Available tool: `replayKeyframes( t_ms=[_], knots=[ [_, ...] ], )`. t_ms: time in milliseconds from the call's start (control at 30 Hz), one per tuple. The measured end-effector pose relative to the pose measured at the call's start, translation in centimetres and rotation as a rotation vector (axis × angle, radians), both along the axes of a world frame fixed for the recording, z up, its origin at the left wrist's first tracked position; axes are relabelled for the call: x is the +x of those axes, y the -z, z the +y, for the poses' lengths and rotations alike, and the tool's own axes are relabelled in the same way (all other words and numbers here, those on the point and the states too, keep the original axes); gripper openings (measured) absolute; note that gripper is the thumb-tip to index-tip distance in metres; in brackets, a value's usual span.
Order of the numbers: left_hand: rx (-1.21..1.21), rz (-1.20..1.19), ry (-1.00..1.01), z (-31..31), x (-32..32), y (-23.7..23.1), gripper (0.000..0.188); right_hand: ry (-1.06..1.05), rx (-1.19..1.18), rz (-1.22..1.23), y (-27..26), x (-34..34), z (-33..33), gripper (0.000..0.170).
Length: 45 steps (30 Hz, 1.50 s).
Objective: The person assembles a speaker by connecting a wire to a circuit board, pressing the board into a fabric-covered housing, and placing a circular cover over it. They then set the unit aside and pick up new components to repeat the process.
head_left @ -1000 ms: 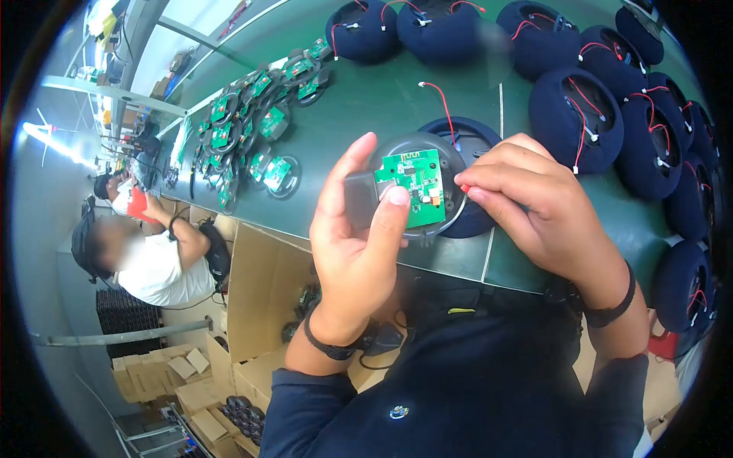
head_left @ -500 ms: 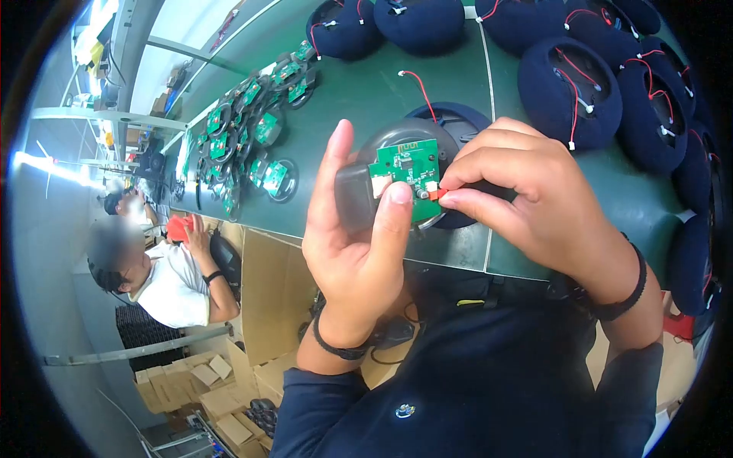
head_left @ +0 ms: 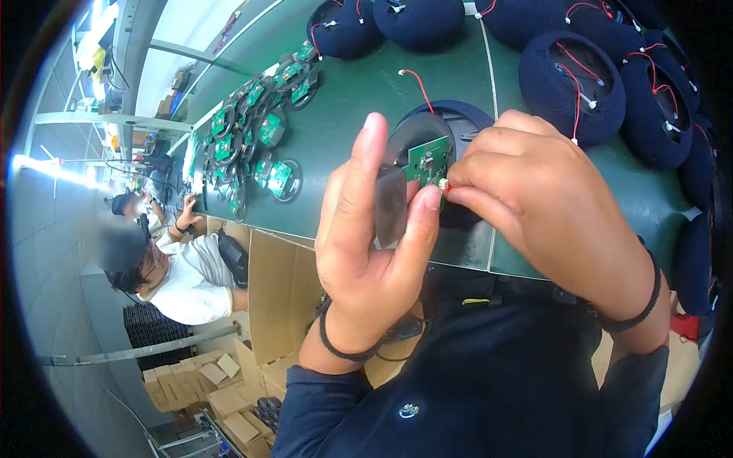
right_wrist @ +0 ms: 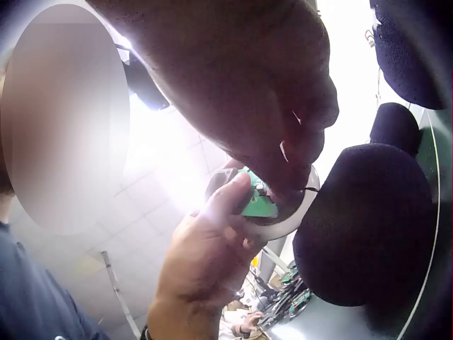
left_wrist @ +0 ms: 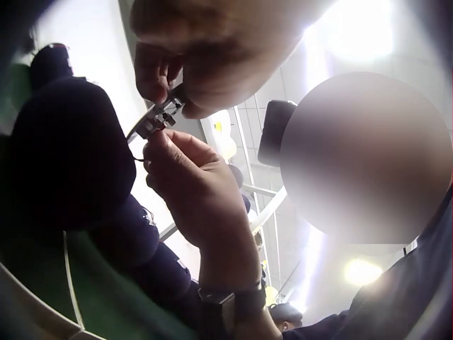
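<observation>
My left hand (head_left: 366, 259) grips a dark translucent round housing (head_left: 391, 206) that carries a green circuit board (head_left: 427, 160), with the thumb at the board's lower edge. The board is tilted and faces right. With thumb and forefinger my right hand (head_left: 542, 191) pinches a small red plug (head_left: 448, 190) right at the white socket (head_left: 443, 183) on the board's edge. The fingers mostly hide the plug and its wires. Behind the hands, a navy fabric-covered round shell (head_left: 469, 114) lies on the table, a red wire (head_left: 416, 85) with a white plug rising from it.
Several housings with green boards (head_left: 256, 126) lie piled at the left of the green table (head_left: 366, 84). Several navy shells (head_left: 573, 88) with red wires line the back and right. Below the table edge stands a cardboard box (head_left: 282, 298). Another person (head_left: 191, 282) sits at the left.
My right hand has brought the red plug leftward to the board's socket. My left hand has turned the housing and board, so the board now appears more edge-on.
</observation>
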<state>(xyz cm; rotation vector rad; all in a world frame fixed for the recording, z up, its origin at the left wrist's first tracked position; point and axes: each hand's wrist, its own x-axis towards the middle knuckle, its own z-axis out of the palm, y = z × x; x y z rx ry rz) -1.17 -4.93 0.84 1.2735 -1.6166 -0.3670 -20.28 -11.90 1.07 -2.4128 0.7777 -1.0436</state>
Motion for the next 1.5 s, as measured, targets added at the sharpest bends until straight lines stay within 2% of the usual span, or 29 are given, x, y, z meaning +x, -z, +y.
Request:
replayKeyframes(
  t_ms=[67,200,267,367,400,533,800,900,1067,1133,1200,1233,1300,1500],
  knots=[
    [-0.04,-0.062,-0.004,-0.2,-0.1,0.1,0.068,0.017,-0.032,0.007,0.0,-0.1,0.1,0.014],
    [0.01,-0.042,-0.018,-0.5,-0.5,-0.4,0.068,0.033,-0.075,0.026,0.5,-0.5,-0.1,0.012],
    [0.081,0.273,0.016,-0.9,-1.0,-0.4,0.066,0.018,-0.026,-0.05,1.2,-0.4,-0.1,0.012],
    [0.091,0.334,0.008,-1.0,-1.0,-0.3,0.067,-0.027,0.084,-0.166,2.0,-0.4,-0.3,0.011],
    [0.093,0.332,0.009,-1.1,-1.0,-0.3,0.067,-0.056,0.145,-0.207,2.3,-0.4,-0.5,0.011],
    [0.105,0.356,0.025,-1.1,-1.1,-0.5,0.067,-0.046,0.147,-0.234,2.8,-0.3,-0.7,0.011],
    [0.128,0.389,0.083,-0.7,-0.6,-0.4,0.068,0.001,0.173,-0.138,1.7,-0.3,-0.3,0.009],
    [0.082,0.357,0.102,-0.6,-0.7,-0.2,0.068,-0.01,0.157,-0.153,1.6,-0.3,-0.4,0.01],
    [0.011,0.096,0.041,-1.1,-0.7,-0.4,0.064,0.008,0.059,-0.164,1.8,-0.1,-0.5,0.009],
    [0.058,0.181,0.045,-1.5,-0.5,-0.4,0.063,0.007,0.016,-0.171,2.3,0.0,-0.8,0.009],
    [0.107,0.268,0.05,-1.7,-0.3,-0.3,0.062,-0.085,0.191,-0.31,2.9,0.0,-1.1,0.007],
    [0.128,0.313,0.048,-1.7,-0.1,0.0,0.062,-0.084,0.19,-0.309,2.8,-0.1,-1.1,0.007],
    [0.146,0.363,0.052,-1.9,-0.1,0.4,0.062,-0.12,0.399,-0.381,2.7,-0.1,-1.2,0.013],
    [0.113,0.42,0.022,-1.6,-0.4,0.8,0.063,-0.002,0.531,-0.29,1.6,0.0,-0.7,0.008]
  ],
)
